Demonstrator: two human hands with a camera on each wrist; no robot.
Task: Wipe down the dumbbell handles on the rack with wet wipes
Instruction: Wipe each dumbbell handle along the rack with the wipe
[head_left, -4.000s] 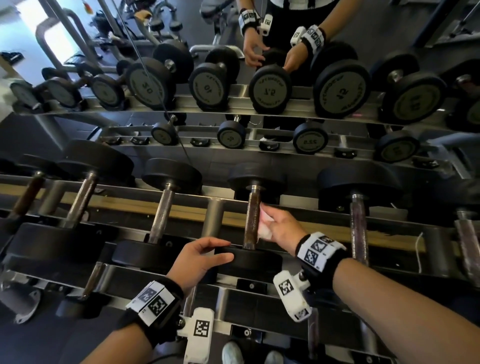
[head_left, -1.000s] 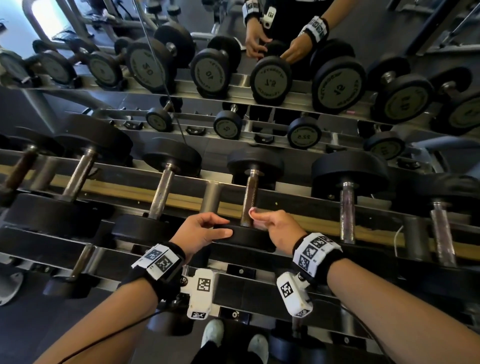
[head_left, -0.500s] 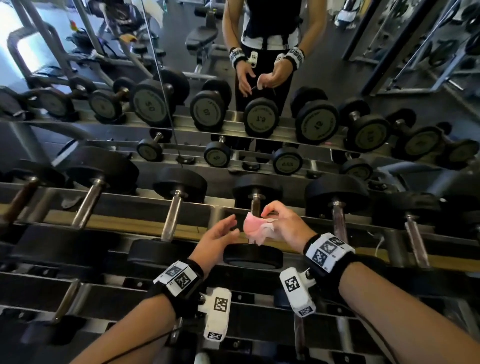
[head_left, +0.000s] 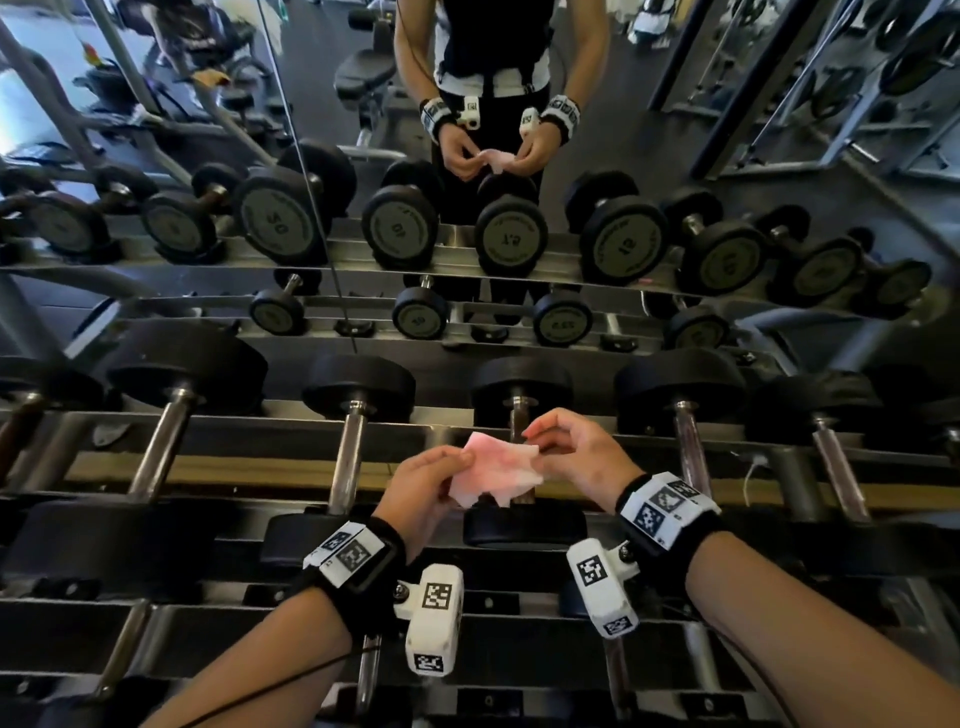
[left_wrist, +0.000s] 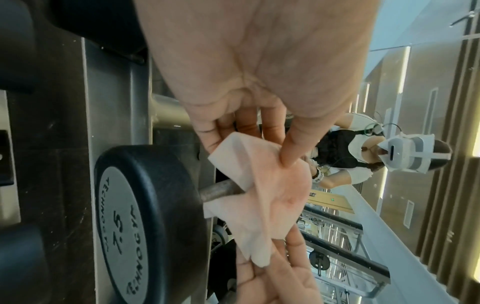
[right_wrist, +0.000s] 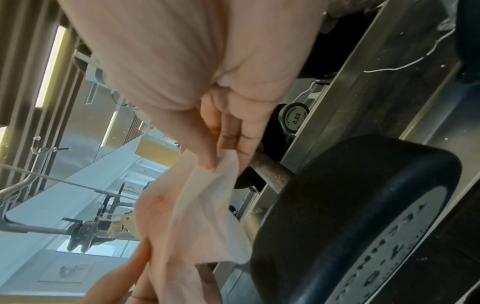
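A pinkish wet wipe (head_left: 496, 470) is stretched between both hands, just above the 7.5 dumbbell (head_left: 524, 522) at the middle of the rack's top row. My left hand (head_left: 436, 480) pinches the wipe's left edge, thumb on top of the wipe (left_wrist: 262, 197). My right hand (head_left: 566, 449) pinches its right corner, seen as the wipe (right_wrist: 207, 205) in the right wrist view. The dumbbell's rusty handle (right_wrist: 270, 167) lies behind the wipe, mostly hidden in the head view; the wipe is off it. Other dumbbell handles (head_left: 345, 457) (head_left: 691, 452) lie to either side.
The rack (head_left: 208, 525) carries black dumbbells side by side, with a lower row beneath my wrists. A mirror behind shows reflected dumbbells (head_left: 511, 236) and my own reflection (head_left: 493, 78). A white cord (head_left: 750, 470) hangs at the right rail.
My right hand has lifted the wipe off the middle handle. My left hand left the dumbbell's near weight and took the wipe's other edge, so it is spread between both hands.
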